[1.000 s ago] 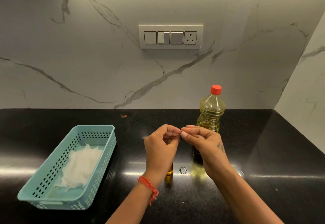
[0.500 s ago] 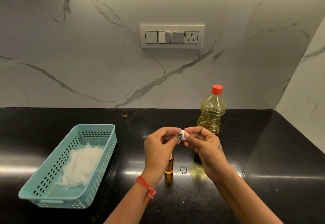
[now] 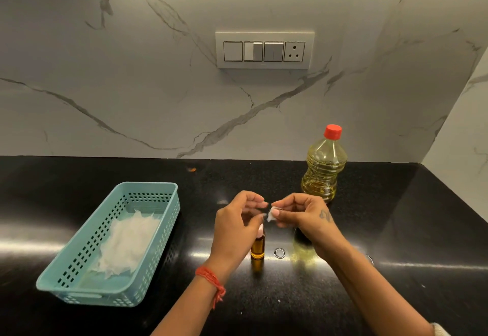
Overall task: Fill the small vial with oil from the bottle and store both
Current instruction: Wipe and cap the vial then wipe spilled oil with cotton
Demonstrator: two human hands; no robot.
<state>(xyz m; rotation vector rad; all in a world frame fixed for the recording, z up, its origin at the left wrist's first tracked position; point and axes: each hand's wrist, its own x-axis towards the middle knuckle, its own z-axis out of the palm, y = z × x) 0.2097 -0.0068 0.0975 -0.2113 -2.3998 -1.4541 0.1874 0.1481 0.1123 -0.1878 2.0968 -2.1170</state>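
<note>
vial [image 3: 257, 249] stands amber-filled on the worktop [image 3: 396, 230] under the left hand [image 3: 235, 226] (fingers curled, grip unclear), right hand [image 3: 303, 217] pinching a white bit [image 3: 271, 215]; a nudge could tip it.

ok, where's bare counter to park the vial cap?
Free: black counter right of the oil bottle toward the corner wall, and the strip between the teal basket and the left hand. Crowded: around the vial, the small ring and both hands.
</note>
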